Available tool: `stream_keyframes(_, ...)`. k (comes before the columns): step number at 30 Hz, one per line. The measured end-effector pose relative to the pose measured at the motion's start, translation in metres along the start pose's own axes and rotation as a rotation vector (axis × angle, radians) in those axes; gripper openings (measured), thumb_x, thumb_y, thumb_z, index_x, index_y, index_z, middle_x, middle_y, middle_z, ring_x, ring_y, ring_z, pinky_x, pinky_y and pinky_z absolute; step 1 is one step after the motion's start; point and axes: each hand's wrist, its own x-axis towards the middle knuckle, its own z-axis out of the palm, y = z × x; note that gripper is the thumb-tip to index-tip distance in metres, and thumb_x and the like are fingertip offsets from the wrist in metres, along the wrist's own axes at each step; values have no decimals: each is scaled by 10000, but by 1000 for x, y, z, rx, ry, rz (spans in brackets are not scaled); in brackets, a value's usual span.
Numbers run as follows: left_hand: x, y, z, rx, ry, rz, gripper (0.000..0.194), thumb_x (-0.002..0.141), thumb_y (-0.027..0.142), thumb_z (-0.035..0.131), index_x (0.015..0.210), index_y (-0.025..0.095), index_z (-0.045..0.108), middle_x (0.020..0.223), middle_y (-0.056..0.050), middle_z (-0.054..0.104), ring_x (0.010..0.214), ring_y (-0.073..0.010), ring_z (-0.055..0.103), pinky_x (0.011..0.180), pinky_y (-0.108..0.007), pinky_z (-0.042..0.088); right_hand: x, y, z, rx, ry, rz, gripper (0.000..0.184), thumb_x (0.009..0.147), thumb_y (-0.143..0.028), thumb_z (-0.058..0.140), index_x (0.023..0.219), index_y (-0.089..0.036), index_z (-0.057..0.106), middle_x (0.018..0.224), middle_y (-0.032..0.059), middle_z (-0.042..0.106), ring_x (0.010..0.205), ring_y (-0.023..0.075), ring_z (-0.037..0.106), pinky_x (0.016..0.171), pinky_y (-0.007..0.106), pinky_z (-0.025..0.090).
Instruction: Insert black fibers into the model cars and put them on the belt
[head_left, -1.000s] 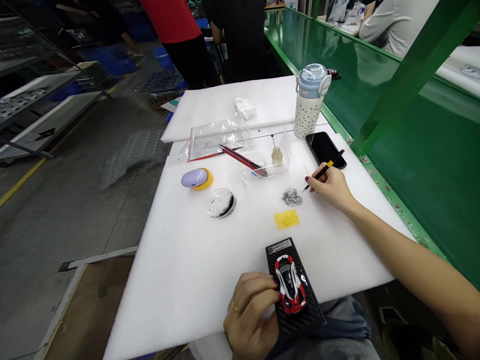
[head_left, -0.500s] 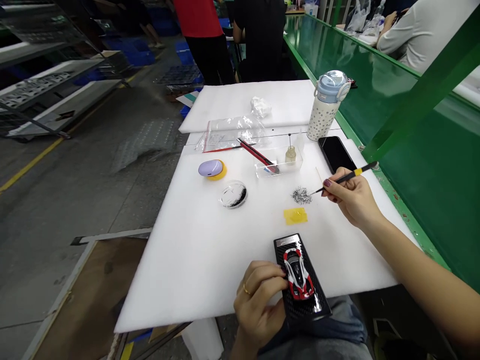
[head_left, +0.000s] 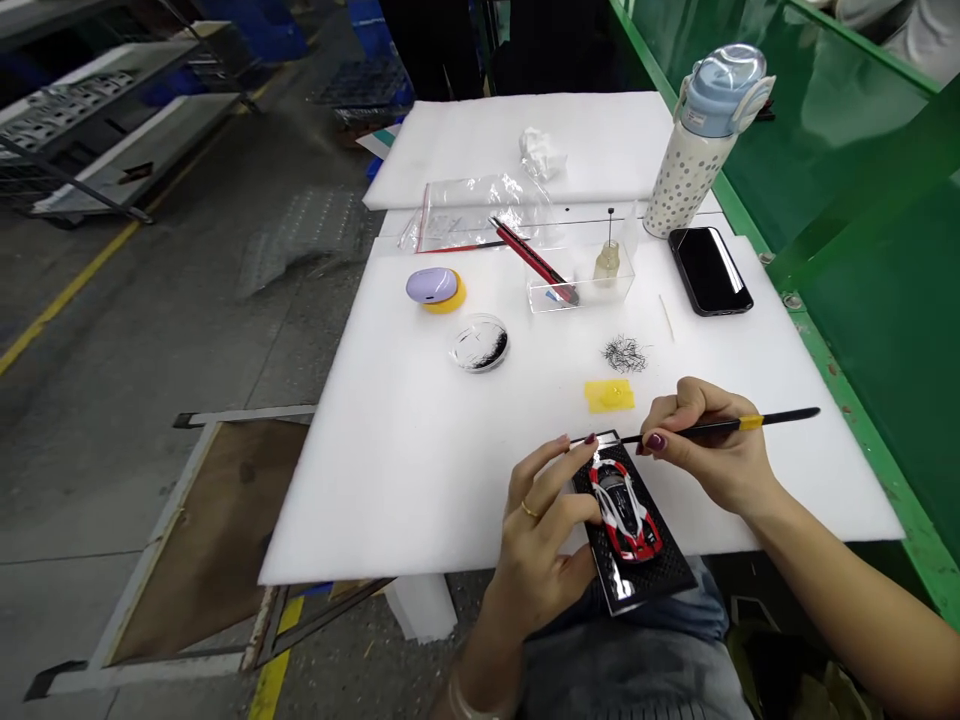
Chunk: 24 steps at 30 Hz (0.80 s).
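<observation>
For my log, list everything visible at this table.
Base: 1, black, front
Model car: 1, red, white, on base
Thin tool: 1, black, front
Strands: 1 pile, black, right
Tape: 1, yellow, right
Dish: 1, clear, left
Case: 1, lilac, left
Disc: 1, yellow, left
Tray: 1, clear, centre
Bottle: 1, pale, in tray
Long tool: 1, red-black, centre
Bag: 1, clear, far
Rod: 1, red, far
Wad: 1, white, far
Flask: 1, cream, right
Phone: 1, black, right
Stick: 1, white, right
Left hand: 1, dark nails, on base
Right hand: 1, dark nails, on thin tool
</observation>
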Motion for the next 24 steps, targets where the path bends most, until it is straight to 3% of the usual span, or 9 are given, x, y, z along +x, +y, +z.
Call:
stream_keyframes(10,2,1,1,15,11,2,57,946,194,635,908,200,593,1369,-97,603,1367,-266,472,1087,-425,491,-2,0,1,-7,26,45,347,728,-348,906,646,-221,593,609,-5,694,542,132,641,483,256,521)
stream_keyframes(16,-5,-1,3,-46,224,-19,57,945,224,662,916,175,649,1127,-77,639,1060,-217,607,906,-402,552,12,9,-18,-252,258,66,415,641,-451,944,627,-224,596,644,23,710,546,149,636,468,280,490)
stream_keyframes(20,-10,-1,5,-116,283,5,57,936,182,680,945,134,651,979,-56,673,941,-192,645,815,-375,573,20,23,-24,-351,279,91,410,646,-503,930,664,-221,633,659,27,698,548,140,611,485,292,468)
stream_keyframes(24,-11,0,6,-168,282,4,49,924,139,688,948,110,657,955,-56,683,913,-185,663,795,-371,585,21,27,-22,-362,293,90,414,643,-511,929,662,-219,636,653,26,690,570,146,617,502,298,462)
